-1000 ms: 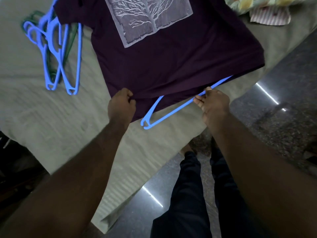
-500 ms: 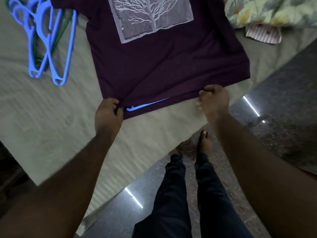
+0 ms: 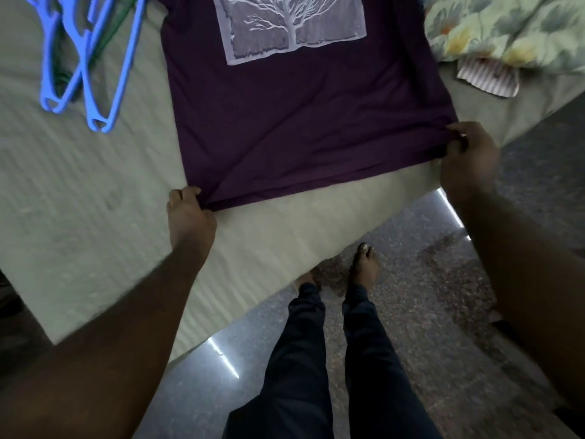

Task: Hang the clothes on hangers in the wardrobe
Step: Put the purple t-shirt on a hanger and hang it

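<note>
A dark purple T-shirt [image 3: 304,122] with a pale tree print lies flat on the bed [image 3: 95,217], its hem toward me. My left hand [image 3: 186,213] pinches the hem's left corner. My right hand [image 3: 468,156] grips the hem's right corner. The hem is pulled taut between them. No hanger shows at the hem; the blue one seen earlier is hidden. Several blue hangers [image 3: 85,64] lie in a pile at the far left of the bed, with a green one among them.
A floral quilt [image 3: 512,30] and a striped cloth [image 3: 487,77] lie at the bed's far right. The bed edge runs diagonally in front of me. My legs and bare feet [image 3: 364,261] stand on the dark polished floor [image 3: 443,312].
The blue hanger that stuck out below the hem has gone out of sight under the shirt. My hands have spread apart to the two hem corners. My right hand let go of the hanger.
</note>
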Tool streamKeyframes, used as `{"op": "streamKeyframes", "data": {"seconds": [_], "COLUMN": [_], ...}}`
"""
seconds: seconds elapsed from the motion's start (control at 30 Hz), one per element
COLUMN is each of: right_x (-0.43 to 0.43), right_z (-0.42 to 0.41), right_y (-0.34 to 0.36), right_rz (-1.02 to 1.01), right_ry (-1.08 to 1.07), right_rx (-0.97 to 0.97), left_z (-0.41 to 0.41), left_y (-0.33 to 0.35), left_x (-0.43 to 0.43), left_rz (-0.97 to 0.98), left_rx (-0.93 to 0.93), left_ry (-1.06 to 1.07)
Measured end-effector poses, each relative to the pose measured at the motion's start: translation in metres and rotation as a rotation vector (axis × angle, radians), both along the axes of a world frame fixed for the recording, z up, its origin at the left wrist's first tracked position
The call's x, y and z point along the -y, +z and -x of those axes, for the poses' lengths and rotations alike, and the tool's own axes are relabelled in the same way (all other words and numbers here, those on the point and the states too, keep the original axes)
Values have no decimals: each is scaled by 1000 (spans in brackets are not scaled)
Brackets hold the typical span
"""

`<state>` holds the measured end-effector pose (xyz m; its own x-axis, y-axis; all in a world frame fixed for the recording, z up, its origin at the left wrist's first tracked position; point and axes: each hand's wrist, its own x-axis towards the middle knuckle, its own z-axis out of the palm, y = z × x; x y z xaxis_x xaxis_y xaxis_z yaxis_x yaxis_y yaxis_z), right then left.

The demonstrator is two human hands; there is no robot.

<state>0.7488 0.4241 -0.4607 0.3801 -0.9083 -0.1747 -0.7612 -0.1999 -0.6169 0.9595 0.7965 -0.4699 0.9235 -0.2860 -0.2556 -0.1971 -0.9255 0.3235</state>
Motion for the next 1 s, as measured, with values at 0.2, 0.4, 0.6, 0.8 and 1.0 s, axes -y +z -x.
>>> {"op": "streamKeyframes", "data": {"seconds": [0.2, 0.4, 0.6, 0.8, 1.0], "right_x": [0, 9, -17, 7, 33], "right_z": [0, 5, 32, 21, -20], "right_y": [2, 35, 12, 8, 106], "right_rz": [-79, 67, -240, -574, -746], "right_ry": [55, -169, -85, -91, -92], "right_rx": [-18, 287, 110, 5, 52], "left_z": [-8, -9, 17, -3, -24], "left_y": [1, 27, 2, -12, 84], "left_x": [-2, -12, -40, -45, -20], "left_rz": [75, 290, 84, 110, 356], "left_rx": [-89, 125, -71, -247, -173], "left_ry": [246, 504, 377, 512, 610]}}
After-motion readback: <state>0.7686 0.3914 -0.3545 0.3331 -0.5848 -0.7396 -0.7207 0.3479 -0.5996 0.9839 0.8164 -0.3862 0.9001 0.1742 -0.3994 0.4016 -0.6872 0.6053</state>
